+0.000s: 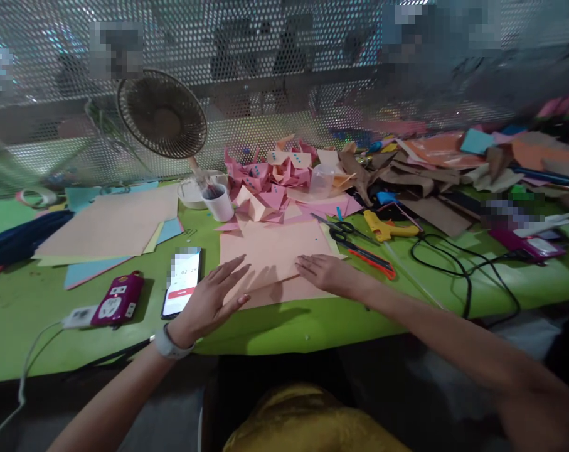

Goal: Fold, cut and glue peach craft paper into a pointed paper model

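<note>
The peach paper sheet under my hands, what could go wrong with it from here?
1. The right hand lies flat on the peach paper sheet, while the left hand hovers at its near edge; pressure from one side only could let it slide or crease crookedly.
2. The black-handled scissors and orange utility knife lie just beyond the right hand, so a sweep that way might meet a blade.
3. The white cup stands near the sheet's far corner and might tip.

Our arms are bare, with no sleeves showing. Just behind our left hand (213, 295) a pale grey wristband (171, 345) circles the wrist. Our right hand (324, 271) wears nothing. Yellow cloth (307, 420) covers our lap.
</note>
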### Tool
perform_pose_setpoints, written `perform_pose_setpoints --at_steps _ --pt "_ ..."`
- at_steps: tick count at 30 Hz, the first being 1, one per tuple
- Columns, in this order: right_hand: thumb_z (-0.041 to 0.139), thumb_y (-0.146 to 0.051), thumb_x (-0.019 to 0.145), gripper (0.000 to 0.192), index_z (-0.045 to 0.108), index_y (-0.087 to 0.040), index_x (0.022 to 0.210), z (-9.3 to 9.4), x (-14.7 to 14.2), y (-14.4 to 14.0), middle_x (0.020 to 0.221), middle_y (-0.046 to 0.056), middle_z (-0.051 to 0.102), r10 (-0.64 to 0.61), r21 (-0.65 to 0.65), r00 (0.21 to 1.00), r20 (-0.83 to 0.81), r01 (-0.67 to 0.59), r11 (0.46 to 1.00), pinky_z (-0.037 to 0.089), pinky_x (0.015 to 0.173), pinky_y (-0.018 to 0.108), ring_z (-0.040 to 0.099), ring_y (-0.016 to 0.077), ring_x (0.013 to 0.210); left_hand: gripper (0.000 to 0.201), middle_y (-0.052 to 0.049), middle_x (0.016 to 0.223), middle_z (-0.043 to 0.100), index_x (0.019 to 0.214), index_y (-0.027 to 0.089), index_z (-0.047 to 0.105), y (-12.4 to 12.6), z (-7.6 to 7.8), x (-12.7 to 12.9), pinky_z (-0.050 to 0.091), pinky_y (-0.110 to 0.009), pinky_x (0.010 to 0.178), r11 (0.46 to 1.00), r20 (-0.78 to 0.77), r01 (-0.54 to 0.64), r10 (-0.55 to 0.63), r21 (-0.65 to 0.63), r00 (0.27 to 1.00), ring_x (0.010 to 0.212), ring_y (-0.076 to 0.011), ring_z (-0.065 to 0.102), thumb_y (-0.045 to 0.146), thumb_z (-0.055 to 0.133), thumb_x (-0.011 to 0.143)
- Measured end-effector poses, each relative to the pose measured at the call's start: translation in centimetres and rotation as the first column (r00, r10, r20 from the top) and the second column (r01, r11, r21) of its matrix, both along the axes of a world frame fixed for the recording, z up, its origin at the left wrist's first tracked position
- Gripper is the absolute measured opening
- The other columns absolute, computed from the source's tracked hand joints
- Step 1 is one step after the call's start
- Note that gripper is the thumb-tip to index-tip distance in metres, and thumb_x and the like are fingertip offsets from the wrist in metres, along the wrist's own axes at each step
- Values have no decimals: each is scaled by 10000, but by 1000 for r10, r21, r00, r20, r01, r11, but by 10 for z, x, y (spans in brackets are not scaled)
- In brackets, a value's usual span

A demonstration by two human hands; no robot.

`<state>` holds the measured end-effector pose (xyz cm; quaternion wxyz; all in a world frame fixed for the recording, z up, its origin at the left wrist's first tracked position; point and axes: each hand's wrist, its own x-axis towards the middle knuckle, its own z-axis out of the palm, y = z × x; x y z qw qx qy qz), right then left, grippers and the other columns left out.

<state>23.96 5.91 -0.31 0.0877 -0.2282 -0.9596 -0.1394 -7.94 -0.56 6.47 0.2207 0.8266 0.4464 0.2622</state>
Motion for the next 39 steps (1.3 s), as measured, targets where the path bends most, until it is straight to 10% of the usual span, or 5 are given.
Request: perform_pose_setpoints --at_steps 5,11,18,26,39 --pt "349 -32 956 353 634 -48 1163 20 2 5 1062 185 728 -21 125 997 -74 30 992 555 924 403 716 219 931 405 -90 690 685 721 189 744 -18 5 30 508 -288 644 934 281 -20 128 -357 951 657 -184 630 496 553 904" --pt "390 -44 952 322 594 -42 1201 35 -11 -20 1063 178 732 78 307 977 -199 -14 952 549 956 426 704 216 976 327 -124 1080 722 1036 200 666 5 1 55 565 -444 853 489 542 247 668 -836 510 1041 -267 669 465 655 844" --pt "482 -200 969 254 626 -84 1144 35 -14 -42 1060 148 738 136 270 941 -310 -51 962 524 1006 445 699 210 997 80 -60 932 745 874 159 667 21 -7 66 595 -409 832 593 609 140 764 -793 213 834 -197 702 155 632 803" --pt "454 -334 987 465 470 -90 1383 41 -6 -57 1367 162 586 34 -67 864 -503 -78 995 428 1097 400 450 208 1363 117 -10 896 766 872 190 662 51 33 39 580 -267 816 847 842 10 530 -531 -101 892 -145 711 137 558 862" --pt "330 -548 998 657 335 -144 1516 12 21 -35 1596 174 212 -196 -525 981 -4 165 835 152 1206 543 159 293 1493 97 -36 835 763 769 204 623 74 -24 47 502 -385 979 721 719 87 693 -688 -52 898 -181 719 211 584 858"
